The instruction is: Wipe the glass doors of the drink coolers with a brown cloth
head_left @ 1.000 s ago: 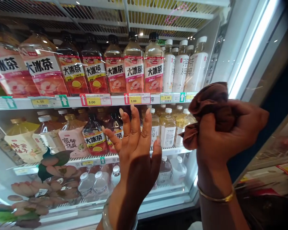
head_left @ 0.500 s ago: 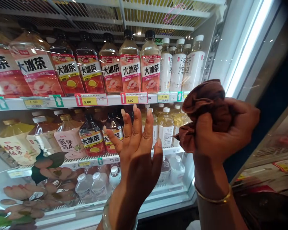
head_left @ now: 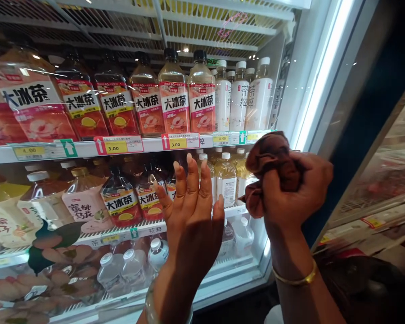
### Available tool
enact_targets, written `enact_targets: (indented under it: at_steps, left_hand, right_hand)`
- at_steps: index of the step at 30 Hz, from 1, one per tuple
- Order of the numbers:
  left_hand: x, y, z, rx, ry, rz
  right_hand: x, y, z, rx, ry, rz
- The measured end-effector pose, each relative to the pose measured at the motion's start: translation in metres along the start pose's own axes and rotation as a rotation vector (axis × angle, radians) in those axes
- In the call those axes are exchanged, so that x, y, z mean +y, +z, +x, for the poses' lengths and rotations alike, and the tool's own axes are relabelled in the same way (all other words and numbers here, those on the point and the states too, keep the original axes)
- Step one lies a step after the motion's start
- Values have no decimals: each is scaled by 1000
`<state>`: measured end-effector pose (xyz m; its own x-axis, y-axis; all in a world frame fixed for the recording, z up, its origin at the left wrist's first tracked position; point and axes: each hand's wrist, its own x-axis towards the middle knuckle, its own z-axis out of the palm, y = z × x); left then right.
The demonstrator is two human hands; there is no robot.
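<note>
A crumpled brown cloth (head_left: 270,157) is bunched in my right hand (head_left: 299,189), at the right side of the glass-fronted drinks cooler. The fingers are wrapped round it, and part of the cloth hangs down on the left of the fist. My left hand (head_left: 192,216) is raised with its fingers spread, holding nothing. Its fingertips appear before the second shelf; whether they touch the glass I cannot tell. Past the hands, iced tea bottles (head_left: 173,96) with black caps stand on the upper shelf, beside white-labelled tea bottles (head_left: 259,96).
More drink bottles (head_left: 119,200) fill the second shelf, and clear bottles (head_left: 133,265) stand lower down. Price tags (head_left: 180,142) line the shelf edge. A flower decal (head_left: 62,254) covers the lower left glass. The dark door frame (head_left: 351,121) runs along the right.
The right hand with the cloth has moved left and slightly down, closer to the left hand. The view has shifted a little to the right. The left hand stays spread.
</note>
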<state>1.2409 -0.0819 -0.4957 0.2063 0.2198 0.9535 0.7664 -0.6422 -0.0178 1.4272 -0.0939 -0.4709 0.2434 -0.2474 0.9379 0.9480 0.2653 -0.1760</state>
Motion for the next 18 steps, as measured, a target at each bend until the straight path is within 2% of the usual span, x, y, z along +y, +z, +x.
enact_targets:
  at_steps: [2,4,7,9,12,15,18]
  left_hand:
    - [2,3,-1,-3,20,11]
    - [4,6,-3,-21,17,27]
    - [10,10,-6,-30,-15,37]
    - [13,11,-7,-21,-40,26]
    - [17,9,-7,-41,-49,13]
    - [19,7,-7,-65,-44,4]
    - [21,10,-9,-63,-50,6]
  right_hand:
    - [6,-4,-3,43,44,-34]
    - [-3,-4,-11,17,22,-28]
    - [-29,0,-26,-96,-96,42]
    - [-37,0,-30,-135,-185,84]
    - [-18,-3,-23,-129,-203,73]
    - [15,-8,-11,-7,-32,27]
    - [23,-9,-9,81,62,24]
